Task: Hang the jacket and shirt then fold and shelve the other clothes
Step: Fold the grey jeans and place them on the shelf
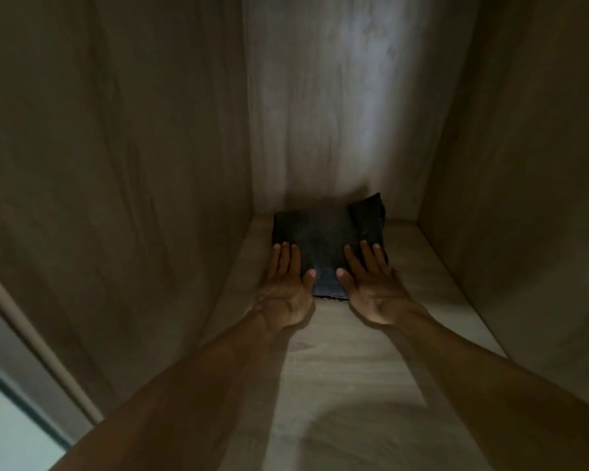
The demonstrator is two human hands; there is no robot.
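Note:
A folded dark denim garment (323, 239) lies flat on the pale wooden shelf (347, 375), pushed against the back wall of the wardrobe compartment. My left hand (286, 287) rests at its near left corner, fingers stretched out along the left edge, thumb on the fabric. My right hand (371, 283) lies on its near right part, fingers spread flat over the cloth. Neither hand grips the garment; both are flat with fingers apart. One corner of the fabric stands up at the back right.
The compartment is narrow: a wooden side wall (133, 198) on the left, another (524, 198) on the right, a lit back panel (337, 113) behind. A door frame edge (31, 351) runs at the lower left. Bare shelf lies in front of the garment.

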